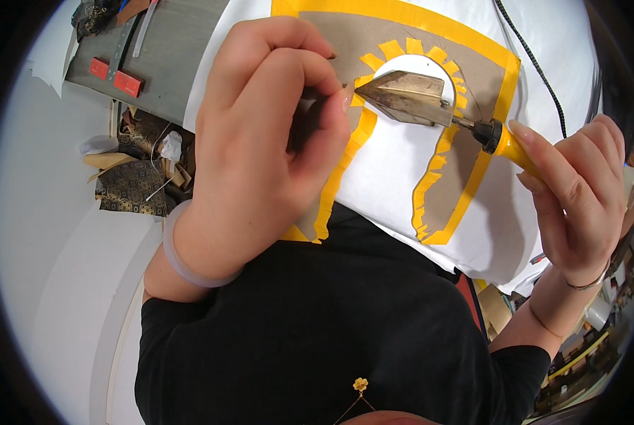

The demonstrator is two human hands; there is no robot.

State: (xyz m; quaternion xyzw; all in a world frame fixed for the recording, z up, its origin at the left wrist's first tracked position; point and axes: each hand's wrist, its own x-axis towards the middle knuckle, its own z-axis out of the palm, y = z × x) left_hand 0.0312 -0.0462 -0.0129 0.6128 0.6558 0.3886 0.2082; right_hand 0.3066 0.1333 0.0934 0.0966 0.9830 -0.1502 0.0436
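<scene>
My right hand (pixel 579 184) grips the yellow handle of a small hand iron (pixel 405 95) with a pointed, worn metal head. Its tip points left and reaches the inner edge of a grey-brown board (pixel 466 152). The board has an arched cutout, and yellow strips (pixel 349 156) line its edges, snipped into small tabs around the curve. My left hand (pixel 260 120) is over the board's left side, thumb and forefinger pinched right by the iron's tip. Whatever lies between those fingertips is too small to make out. White paper (pixel 402 156) shows through the cutout.
A grey mat (pixel 182 42) at the upper left carries a red-and-metal ruler tool (pixel 116 76). Patterned dark fabric scraps (pixel 134 185) lie below it. A black braided cord (pixel 536 64) runs down at the upper right. Cluttered goods (pixel 600 312) stand at the lower right.
</scene>
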